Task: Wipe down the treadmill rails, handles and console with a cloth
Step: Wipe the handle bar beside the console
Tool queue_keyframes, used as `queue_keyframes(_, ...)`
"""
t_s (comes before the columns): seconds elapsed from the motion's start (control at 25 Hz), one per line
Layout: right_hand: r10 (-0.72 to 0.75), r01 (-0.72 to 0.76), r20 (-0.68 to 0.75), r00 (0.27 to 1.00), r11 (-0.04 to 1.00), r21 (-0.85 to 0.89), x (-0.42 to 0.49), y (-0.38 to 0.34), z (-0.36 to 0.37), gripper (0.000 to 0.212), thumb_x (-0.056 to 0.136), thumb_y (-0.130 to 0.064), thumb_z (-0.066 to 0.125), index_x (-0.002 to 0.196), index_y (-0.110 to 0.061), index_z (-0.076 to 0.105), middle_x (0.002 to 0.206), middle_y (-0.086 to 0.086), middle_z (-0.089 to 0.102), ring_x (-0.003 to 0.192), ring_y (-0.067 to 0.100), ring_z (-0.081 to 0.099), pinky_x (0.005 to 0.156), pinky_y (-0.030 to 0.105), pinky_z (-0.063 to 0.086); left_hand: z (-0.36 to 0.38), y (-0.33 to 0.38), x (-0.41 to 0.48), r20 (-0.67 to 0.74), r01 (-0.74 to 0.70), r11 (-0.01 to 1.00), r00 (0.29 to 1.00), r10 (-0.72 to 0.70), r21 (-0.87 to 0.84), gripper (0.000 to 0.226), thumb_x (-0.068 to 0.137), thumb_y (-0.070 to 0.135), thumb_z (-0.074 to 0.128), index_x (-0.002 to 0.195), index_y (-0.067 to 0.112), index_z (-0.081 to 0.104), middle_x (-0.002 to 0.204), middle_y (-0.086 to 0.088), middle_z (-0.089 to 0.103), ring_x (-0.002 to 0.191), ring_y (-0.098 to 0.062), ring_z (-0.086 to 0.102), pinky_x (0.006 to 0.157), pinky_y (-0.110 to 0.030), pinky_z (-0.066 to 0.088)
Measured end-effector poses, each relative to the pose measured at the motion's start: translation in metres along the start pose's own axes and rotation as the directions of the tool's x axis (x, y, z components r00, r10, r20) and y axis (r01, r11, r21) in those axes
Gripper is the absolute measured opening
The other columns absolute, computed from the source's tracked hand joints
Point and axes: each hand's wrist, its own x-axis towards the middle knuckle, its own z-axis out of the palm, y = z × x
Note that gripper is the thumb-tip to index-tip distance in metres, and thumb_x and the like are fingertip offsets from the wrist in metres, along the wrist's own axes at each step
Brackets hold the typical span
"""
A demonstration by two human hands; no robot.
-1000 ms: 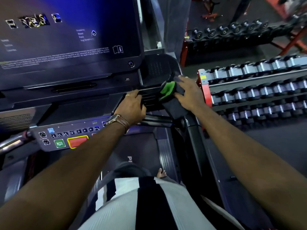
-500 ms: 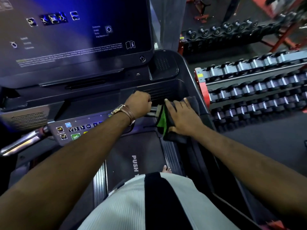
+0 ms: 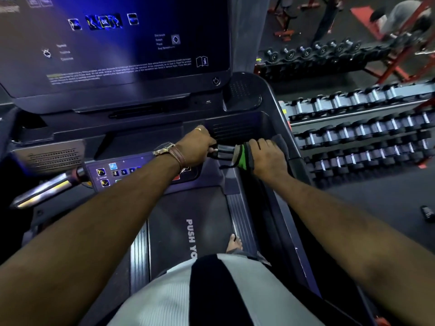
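The short handle (image 3: 223, 152) below the console (image 3: 117, 55) is gripped by the left hand (image 3: 199, 147), fingers curled round it. Just beside it, the grey-and-green cloth (image 3: 242, 158) is draped over the handle's right end and clasped there by the right hand (image 3: 268, 158). At the right, 3 rows of dumbbells (image 3: 364, 130) are racked.

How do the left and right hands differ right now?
Left hand grips the bare handle; right hand grips the dark-and-green cloth over it. Left wrist wears a watch; the right wrist is bare. Both are on the same handle.
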Motion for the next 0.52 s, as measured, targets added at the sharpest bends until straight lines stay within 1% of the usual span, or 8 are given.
queue_keyframes(0.08, -0.012, 0.001, 0.187, 0.982, 0.998, 0.058, 0.020, 0.007, -0.015, 0.050, 0.058, -0.019, 0.076, 0.102, -0.018, 0.055, 0.092, 0.005, 0.062, 0.084, 0.028, 0.062, 0.069, 0.036, 0.052, -0.002, -0.001, 0.001, -0.009, -0.022, 1.000, 1.000, 0.023, 0.019, 0.020, 0.083, 0.012, 0.056, 0.066, 0.022, 0.050, 0.072, 0.001, 0.041, 0.077, -0.020, 0.042, 0.068, -0.038, 0.047)
queue_keyframes(0.16, -0.055, -0.023, 0.452, 0.890, 0.986, 0.164, 0.054, 0.021, -0.041, 0.058, 0.047, -0.030, 0.084, 0.100, -0.029, 0.058, 0.090, -0.003, 0.064, 0.083, 0.023, 0.063, 0.070, 0.032, 0.053, -0.005, -0.002, 0.002, -0.005, -0.044, 0.999, 0.999, 0.045, 0.022, 0.021, 0.078, 0.011, 0.056, 0.063, 0.022, 0.048, 0.066, 0.003, 0.042, 0.072, -0.018, 0.040, 0.068, -0.042, 0.048)
queue_keyframes(0.2, -0.072, -0.027, 0.516, 0.854, 0.983, 0.181, 0.061, 0.024, -0.044, 0.063, 0.043, -0.033, 0.086, 0.101, -0.032, 0.060, 0.088, -0.006, 0.062, 0.082, 0.020, 0.063, 0.071, 0.031, 0.053, -0.005, -0.001, 0.001, 0.000, -0.044, 0.998, 0.999, 0.044, 0.034, 0.019, 0.077, 0.010, 0.057, 0.062, 0.020, 0.050, 0.064, 0.004, 0.043, 0.071, -0.020, 0.042, 0.068, -0.043, 0.048)
queue_keyframes(0.24, -0.067, -0.031, 0.499, 0.864, 0.982, 0.186, 0.057, 0.022, -0.044, 0.063, 0.044, -0.032, 0.085, 0.102, -0.032, 0.060, 0.089, -0.008, 0.062, 0.083, 0.020, 0.062, 0.071, 0.030, 0.052, -0.005, 0.001, 0.001, 0.008, -0.044, 0.998, 0.999, 0.044, 0.042, 0.017, 0.077, 0.009, 0.058, 0.063, 0.017, 0.053, 0.064, 0.004, 0.045, 0.073, -0.023, 0.046, 0.070, -0.043, 0.047)
queue_keyframes(0.32, -0.033, -0.011, 0.245, 0.969, 0.984, 0.178, 0.034, 0.011, -0.030, 0.053, 0.054, -0.026, 0.078, 0.102, -0.025, 0.055, 0.093, -0.004, 0.062, 0.088, 0.023, 0.063, 0.069, 0.031, 0.049, -0.007, 0.002, 0.002, 0.013, -0.034, 0.999, 0.999, 0.034, 0.034, 0.013, 0.078, 0.007, 0.059, 0.066, 0.013, 0.058, 0.066, 0.002, 0.048, 0.078, -0.026, 0.049, 0.073, -0.042, 0.045)
queue_keyframes(0.4, -0.023, 0.008, 0.123, 0.992, 0.992, 0.123, 0.012, 0.002, -0.012, 0.046, 0.058, -0.024, 0.072, 0.100, -0.020, 0.053, 0.094, 0.001, 0.063, 0.087, 0.026, 0.063, 0.068, 0.034, 0.049, -0.004, 0.001, 0.001, 0.001, -0.017, 1.000, 1.000, 0.017, 0.014, 0.013, 0.078, 0.006, 0.059, 0.067, 0.012, 0.059, 0.067, 0.001, 0.051, 0.080, -0.023, 0.048, 0.073, -0.041, 0.045)
queue_keyframes(0.48, -0.070, 0.034, 0.275, 0.959, 0.990, 0.137, 0.034, 0.009, -0.031, 0.046, 0.053, -0.032, 0.077, 0.094, -0.024, 0.058, 0.089, -0.001, 0.065, 0.082, 0.024, 0.064, 0.068, 0.032, 0.051, -0.005, 0.002, 0.001, -0.008, 0.001, 1.000, 1.000, -0.001, 0.018, 0.016, 0.078, 0.006, 0.060, 0.066, 0.015, 0.055, 0.067, 0.004, 0.048, 0.079, -0.020, 0.046, 0.073, -0.041, 0.046)
queue_keyframes(0.52, -0.088, 0.006, 0.417, 0.905, 0.981, 0.194, 0.052, 0.016, -0.042, 0.048, 0.048, -0.034, 0.082, 0.091, -0.026, 0.061, 0.085, -0.003, 0.065, 0.079, 0.022, 0.063, 0.069, 0.030, 0.052, -0.005, 0.003, 0.001, -0.015, -0.004, 1.000, 1.000, 0.005, 0.014, 0.019, 0.078, 0.006, 0.060, 0.065, 0.018, 0.052, 0.067, 0.006, 0.045, 0.079, -0.018, 0.043, 0.073, -0.042, 0.046)
